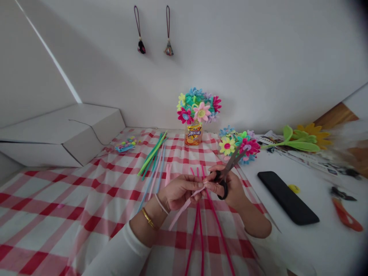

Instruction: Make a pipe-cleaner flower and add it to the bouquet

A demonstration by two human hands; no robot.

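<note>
My left hand (179,191) pinches several fuchsia pipe cleaners (198,237) and a pale pink pipe cleaner (184,207), their ends sticking up above my fingers. A gold bangle (148,218) and a pink band (161,204) circle that wrist. My right hand (228,188) grips black-handled scissors (227,172), with the blades pointing up and away. It sits right next to my left hand, and the pale pink pipe cleaner reaches its fingers. Both hands are above a red-and-white checked tablecloth (66,207).
Green and blue pipe cleaners (152,157) lie beyond my hands. Behind them stand pipe-cleaner flowers (198,107) in a printed drink cup (193,135), with more flowers (238,145) to the right. A black phone (287,197), orange-handled tool (346,214) and white box (63,134) flank the cloth.
</note>
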